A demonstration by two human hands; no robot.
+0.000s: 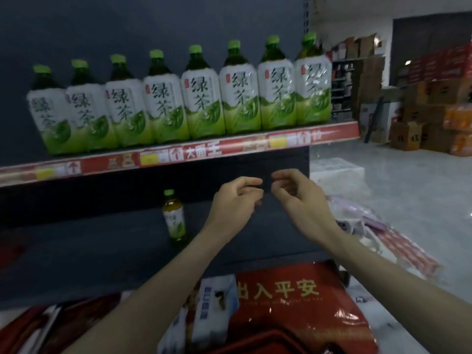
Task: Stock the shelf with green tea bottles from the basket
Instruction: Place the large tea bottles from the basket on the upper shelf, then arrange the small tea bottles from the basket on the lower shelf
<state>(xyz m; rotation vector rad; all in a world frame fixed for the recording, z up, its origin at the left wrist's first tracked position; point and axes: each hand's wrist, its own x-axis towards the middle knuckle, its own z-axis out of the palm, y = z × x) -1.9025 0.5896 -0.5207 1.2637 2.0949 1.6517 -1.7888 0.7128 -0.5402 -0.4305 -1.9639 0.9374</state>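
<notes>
Your upper shelf carries a row of eight large green tea bottles, upright and side by side along its red front edge. On the dark lower shelf one small green tea bottle stands alone, upright. At the bottom edge, the red basket rim shows beneath a red bag. Your left hand and right hand hang close together before the lower shelf, fingers loosely curled, empty, right of the small bottle.
</notes>
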